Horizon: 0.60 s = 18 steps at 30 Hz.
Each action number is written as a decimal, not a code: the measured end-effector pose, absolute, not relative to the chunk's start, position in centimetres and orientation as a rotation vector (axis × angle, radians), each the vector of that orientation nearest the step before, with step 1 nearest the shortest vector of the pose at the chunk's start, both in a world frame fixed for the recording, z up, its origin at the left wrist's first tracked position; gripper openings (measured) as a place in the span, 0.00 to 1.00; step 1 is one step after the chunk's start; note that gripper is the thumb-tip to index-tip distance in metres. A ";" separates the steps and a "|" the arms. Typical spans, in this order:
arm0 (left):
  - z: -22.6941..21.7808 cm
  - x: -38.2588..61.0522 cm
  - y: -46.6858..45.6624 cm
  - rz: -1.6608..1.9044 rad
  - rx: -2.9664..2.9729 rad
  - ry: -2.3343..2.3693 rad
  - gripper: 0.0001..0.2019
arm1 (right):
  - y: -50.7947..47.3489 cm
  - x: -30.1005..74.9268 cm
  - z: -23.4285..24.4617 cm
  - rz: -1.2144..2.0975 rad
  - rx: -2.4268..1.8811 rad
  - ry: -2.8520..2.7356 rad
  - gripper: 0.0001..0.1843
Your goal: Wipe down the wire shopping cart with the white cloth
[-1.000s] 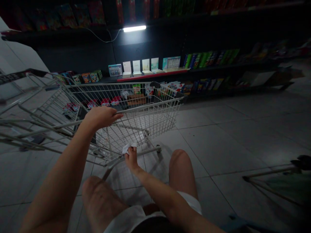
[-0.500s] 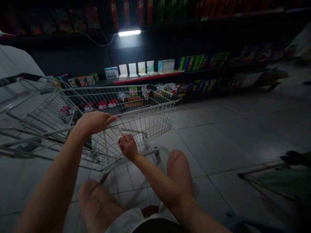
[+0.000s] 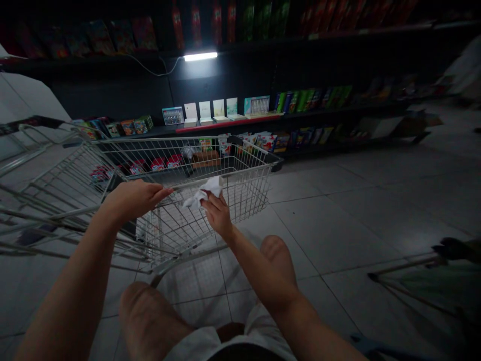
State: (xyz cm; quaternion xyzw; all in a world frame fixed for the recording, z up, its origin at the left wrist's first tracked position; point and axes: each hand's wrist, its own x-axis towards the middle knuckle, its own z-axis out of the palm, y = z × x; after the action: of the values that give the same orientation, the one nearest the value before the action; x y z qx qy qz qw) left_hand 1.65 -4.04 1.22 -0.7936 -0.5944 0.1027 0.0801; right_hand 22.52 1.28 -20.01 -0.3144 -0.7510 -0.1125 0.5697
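A wire shopping cart stands in front of me, its basket stretching to the right. Over its near top rail, my left hand is closed, fingers wrapped on the rail and thumb side toward the basket. A crumpled white cloth or tissue is pinched in my right hand. That hand is on the basket's near side, with the cloth against the top rail and the wires just below it. Part of the cloth is hidden behind my fingers.
Behind the cart runs a dark shelf with boxes, notebooks and snack tubes. A lit lamp hangs above it. More cart frames stand at left. A folding stool is at right on the tiled floor.
My right hand has moved up and right from the side wires to the top rail, and more of the white cloth shows. My left hand and the cart have shifted slightly left.
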 end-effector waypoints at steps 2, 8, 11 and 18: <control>1.2 1.4 -4.0 0.303 -2.378 -1.784 0.36 | 1.2 23.1 -24.4 -0.272 -0.751 -1.808 0.18; 1.1 0.9 -3.4 0.314 -2.397 -1.790 0.36 | -0.1 25.9 -26.8 -0.222 -0.776 -1.839 0.15; 0.9 0.6 -3.1 0.306 -2.382 -1.786 0.36 | 0.9 26.6 -21.6 -0.322 -0.760 -1.682 0.15; 0.5 0.1 -2.8 0.287 -2.383 -1.771 0.38 | 4.7 22.8 -18.4 -0.499 -0.772 -1.634 0.11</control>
State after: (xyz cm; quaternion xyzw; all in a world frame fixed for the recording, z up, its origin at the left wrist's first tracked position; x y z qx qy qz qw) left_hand 0.06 -2.76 0.50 -0.7964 -0.5919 0.0958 0.0793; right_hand 22.83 4.67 -18.38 -0.3319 -0.7024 -0.2145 0.5920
